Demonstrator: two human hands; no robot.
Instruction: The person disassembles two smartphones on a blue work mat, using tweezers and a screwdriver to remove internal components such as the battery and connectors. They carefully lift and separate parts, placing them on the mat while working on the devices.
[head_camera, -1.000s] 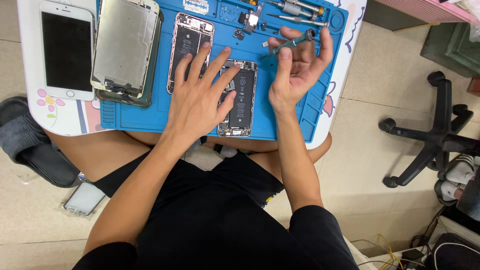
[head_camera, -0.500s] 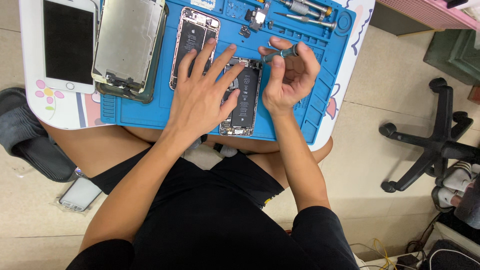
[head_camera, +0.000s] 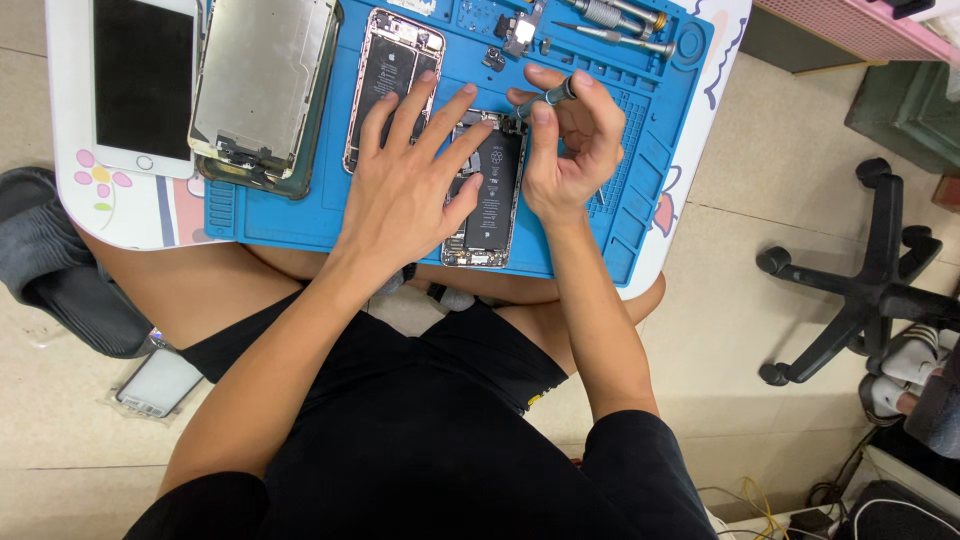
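Note:
An opened phone body (head_camera: 492, 195) with a black battery lies on the blue work mat (head_camera: 620, 215). My left hand (head_camera: 405, 185) rests flat across it with fingers spread, pinning its left side. My right hand (head_camera: 565, 140) pinches a small grey screwdriver (head_camera: 548, 98), its tip down at the phone's top right corner. A second opened phone (head_camera: 392, 70) lies just left, partly under my left fingertips.
A detached screen with metal backing (head_camera: 262, 85) and a white phone (head_camera: 143, 85) lie on the left of the small white table (head_camera: 120, 215). More screwdrivers (head_camera: 620, 25) sit at the mat's top. An office chair base (head_camera: 865, 285) stands right; a sandal (head_camera: 50, 265) and a bagged part (head_camera: 160, 383) lie on the floor.
My right hand came down from the mat's upper right with the screwdriver and now holds its tip at the phone's top corner. My left hand stayed on the phone.

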